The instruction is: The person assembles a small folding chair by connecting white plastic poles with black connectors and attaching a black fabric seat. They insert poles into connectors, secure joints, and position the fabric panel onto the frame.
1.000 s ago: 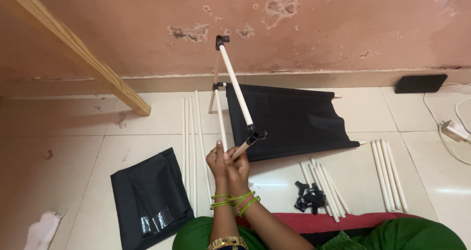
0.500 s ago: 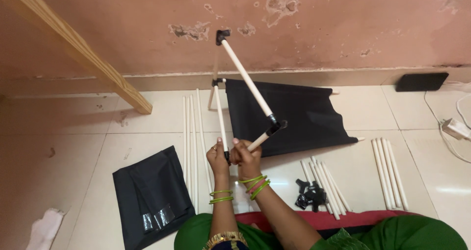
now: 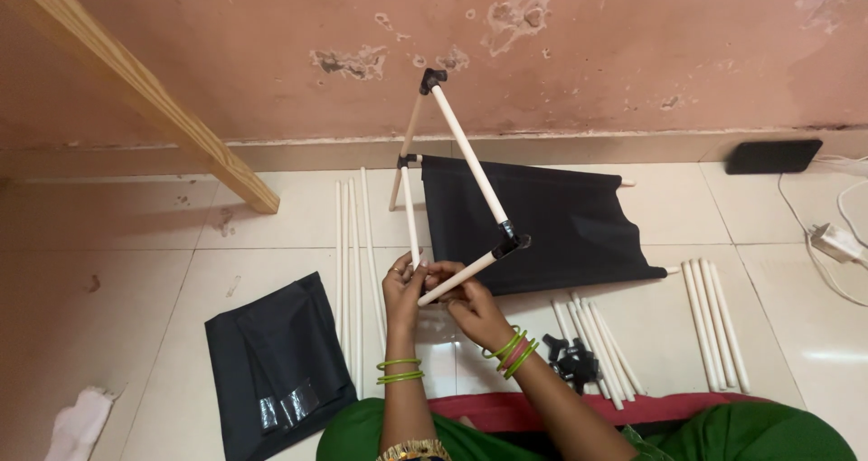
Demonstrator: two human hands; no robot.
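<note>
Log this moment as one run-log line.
left hand: grips rod frame | right hand: holds its lower rod end | black cloth: on floor behind

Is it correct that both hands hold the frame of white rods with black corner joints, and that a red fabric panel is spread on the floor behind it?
Not quite: the fabric panel is black, not red, as the head view shows. The rest holds: the left hand and the right hand hold the frame of white rods with black corner joints, and the panel is spread on the floor behind it.
</note>
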